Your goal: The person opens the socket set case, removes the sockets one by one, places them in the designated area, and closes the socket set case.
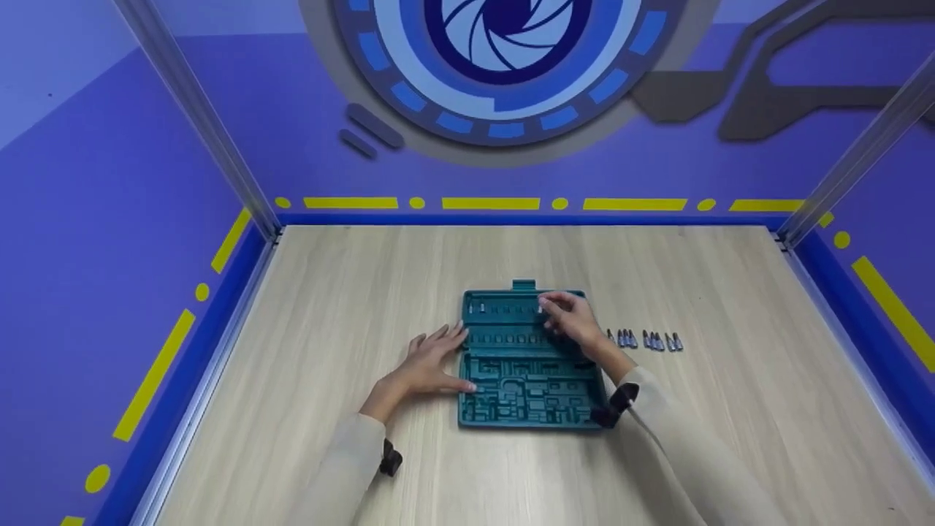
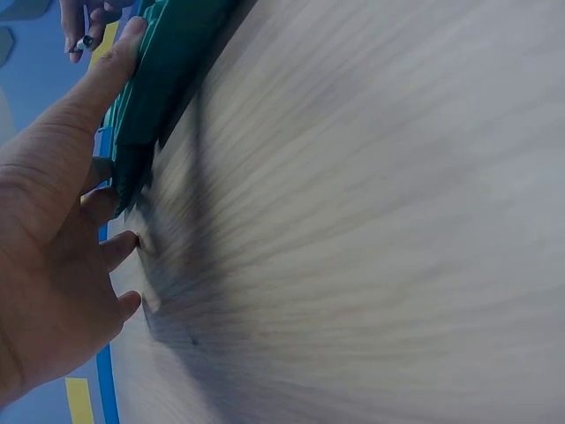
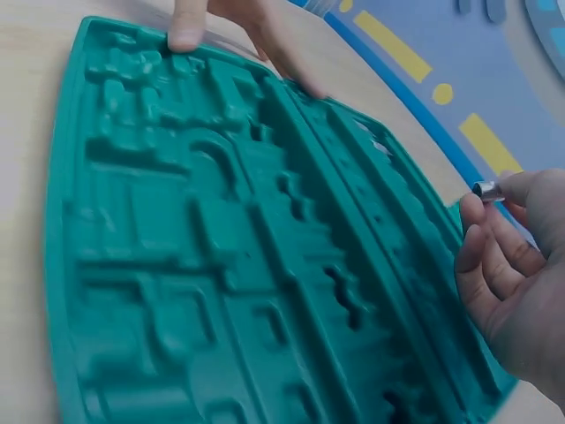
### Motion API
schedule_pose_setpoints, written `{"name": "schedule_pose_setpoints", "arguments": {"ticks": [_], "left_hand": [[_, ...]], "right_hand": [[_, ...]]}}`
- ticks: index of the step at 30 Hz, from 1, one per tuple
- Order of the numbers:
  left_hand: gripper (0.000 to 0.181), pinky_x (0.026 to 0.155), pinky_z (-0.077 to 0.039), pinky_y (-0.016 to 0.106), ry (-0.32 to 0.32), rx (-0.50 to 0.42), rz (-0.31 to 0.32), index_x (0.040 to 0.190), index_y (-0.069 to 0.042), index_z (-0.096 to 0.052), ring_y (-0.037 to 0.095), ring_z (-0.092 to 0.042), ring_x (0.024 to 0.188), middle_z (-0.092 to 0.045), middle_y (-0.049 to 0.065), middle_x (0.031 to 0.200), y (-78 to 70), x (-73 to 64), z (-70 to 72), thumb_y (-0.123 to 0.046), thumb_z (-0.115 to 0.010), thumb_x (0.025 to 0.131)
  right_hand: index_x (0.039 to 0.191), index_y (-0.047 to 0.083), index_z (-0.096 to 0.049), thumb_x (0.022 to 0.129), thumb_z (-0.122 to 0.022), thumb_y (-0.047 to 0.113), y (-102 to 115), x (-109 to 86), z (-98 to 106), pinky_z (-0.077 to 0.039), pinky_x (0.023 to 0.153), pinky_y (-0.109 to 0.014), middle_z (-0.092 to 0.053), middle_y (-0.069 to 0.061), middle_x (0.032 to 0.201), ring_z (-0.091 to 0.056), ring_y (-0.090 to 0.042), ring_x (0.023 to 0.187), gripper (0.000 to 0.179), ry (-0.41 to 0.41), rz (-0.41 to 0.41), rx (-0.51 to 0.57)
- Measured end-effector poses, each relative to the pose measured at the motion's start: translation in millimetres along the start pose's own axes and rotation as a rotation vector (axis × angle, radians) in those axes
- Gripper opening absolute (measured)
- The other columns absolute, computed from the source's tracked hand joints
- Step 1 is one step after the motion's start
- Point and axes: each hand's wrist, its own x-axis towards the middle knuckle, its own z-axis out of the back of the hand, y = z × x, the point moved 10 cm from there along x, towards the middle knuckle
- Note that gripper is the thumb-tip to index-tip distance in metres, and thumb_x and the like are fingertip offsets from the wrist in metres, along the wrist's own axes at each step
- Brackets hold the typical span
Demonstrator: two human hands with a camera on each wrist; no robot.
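An open green tool case [image 1: 533, 426] with moulded recesses lies on the table. My right hand [image 1: 573, 319] is over the right part of its top row. Thumb and fingertips there pinch a small silver socket [image 3: 487, 191], its hollow end showing in the right wrist view. Spread fingers of my left hand [image 1: 429, 365] rest along the case's left side, the thumb [image 2: 124, 55] lying on its rim. Near the left end of the top row sit two small metal pieces [image 1: 482, 307]. My right hand hides part of the case's upper right.
To the right of the case, several small metal pieces with dark tips [image 1: 654, 340] stand in loose groups on the wooden table [image 1: 350, 292]. Blue printed panels [image 1: 241, 146] with metal corner posts wall in the back and sides. A latch tab [image 1: 524, 284] juts from the case's far edge.
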Motion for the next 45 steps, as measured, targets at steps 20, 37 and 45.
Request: {"name": "schedule_pose_setpoints", "arguments": {"ticks": [20, 37, 45], "left_hand": [[0.103, 0.122, -0.005, 0.07, 0.001, 0.009, -0.026, 0.162, -0.011, -0.029, 0.038, -0.005, 0.16, -0.017, 0.009, 0.173, -5.8, -3.8, 0.9, -0.055, -0.08, 0.083], [0.112, 0.123, -0.005, 0.069, 0.046, 0.045, -0.027, 0.163, -0.011, -0.025, 0.037, -0.007, 0.161, -0.015, 0.008, 0.173, -7.5, -6.1, -2.5, -0.057, -0.082, 0.079], [0.114, 0.122, -0.005, 0.07, 0.068, 0.069, -0.052, 0.163, -0.01, -0.023, 0.04, -0.007, 0.16, -0.014, 0.011, 0.173, -9.1, -7.2, -2.2, -0.058, -0.082, 0.079]], "right_hand": [[0.145, -0.001, -0.051, 0.107, -0.053, 0.02, 8, -9.7, 54, -0.052, 0.071, -0.029, -0.064, -0.011, 0.101, -0.063, -0.012, 0.079, 0.043, 0.073, 0.017, -0.135], [0.153, -0.003, -0.04, 0.104, -0.056, 0.008, -9, -25.0, 103, -0.059, 0.086, -0.033, -0.057, -0.029, 0.128, -0.066, -0.02, 0.102, 0.053, 0.174, 0.028, -0.238], [0.153, -0.001, -0.043, 0.103, -0.061, 0.014, -17, -37.7, 145, -0.056, 0.078, -0.028, -0.059, -0.03, 0.127, -0.064, -0.019, 0.097, 0.055, 0.139, 0.033, -0.344]]}}
